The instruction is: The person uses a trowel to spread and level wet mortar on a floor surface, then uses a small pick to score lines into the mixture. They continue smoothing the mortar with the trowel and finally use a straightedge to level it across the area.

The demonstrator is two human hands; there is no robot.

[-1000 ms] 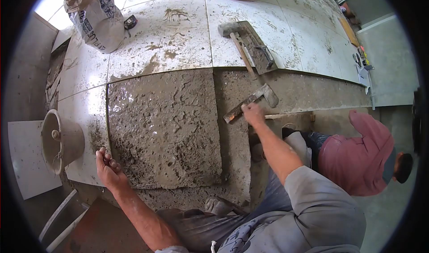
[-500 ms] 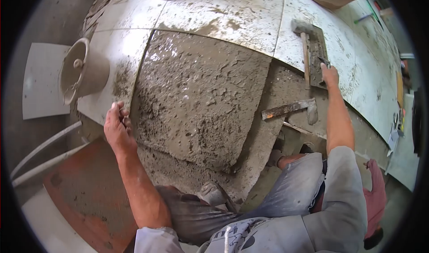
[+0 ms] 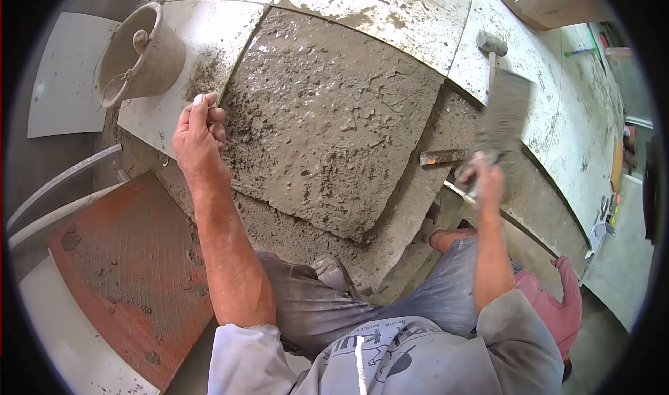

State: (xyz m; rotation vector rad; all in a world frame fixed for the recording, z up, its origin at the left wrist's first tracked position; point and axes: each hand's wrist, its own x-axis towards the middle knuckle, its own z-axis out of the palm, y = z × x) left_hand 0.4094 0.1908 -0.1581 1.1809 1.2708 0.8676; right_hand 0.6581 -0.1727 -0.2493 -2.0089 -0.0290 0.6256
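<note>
My right hand is closed round the handle of a rectangular finishing trowel, whose mortar-smeared blade is lifted and blurred by motion. Behind the blade lies a mallet on the pale tiles, its handle partly covered. A hammer rests just left of this hand, its head hidden. My left hand has its fingers pinched together at the left edge of the wet mortar bed; what they hold, if anything, cannot be made out.
A bucket stands on a tile at the left. Closer lies a reddish tile spotted with mortar. Large pale tiles border the mortar at the back and right. Another person in a pink top is at lower right.
My right hand has lifted the trowel off the tiles beside the mallet and drawn it nearer, over the hammer's head. My left hand has moved forward along the mortar's edge, still pinched.
</note>
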